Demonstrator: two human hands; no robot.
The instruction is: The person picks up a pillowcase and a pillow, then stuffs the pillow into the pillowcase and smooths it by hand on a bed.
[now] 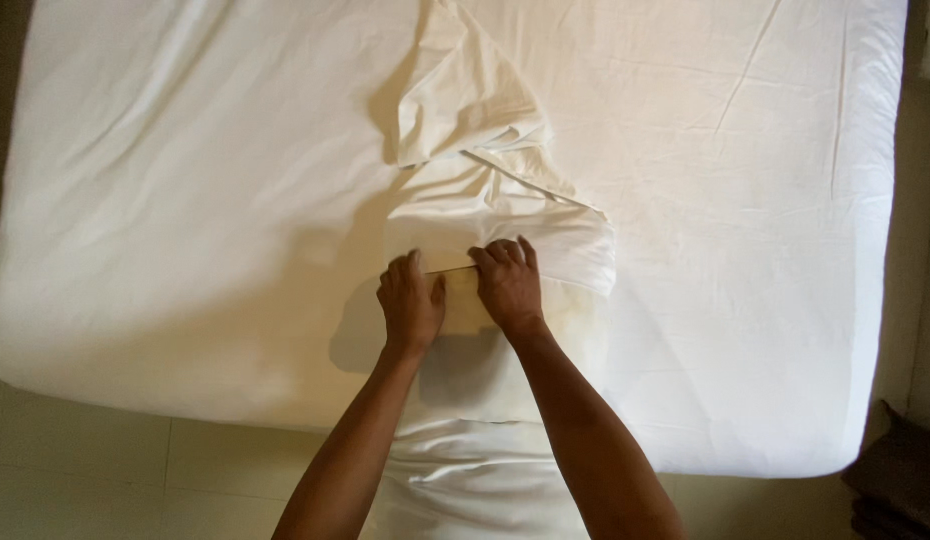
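1. My left hand and right hand lie side by side, fingers curled shut over the open hem of a white pillowcase.
2. The pillowcase lies mid-mattress, toward its near edge, rumpled beyond my knuckles.
3. The pillow runs back under my wrists, overhanging the near edge; this two-handed grip suits tugging the case along it, I judge.
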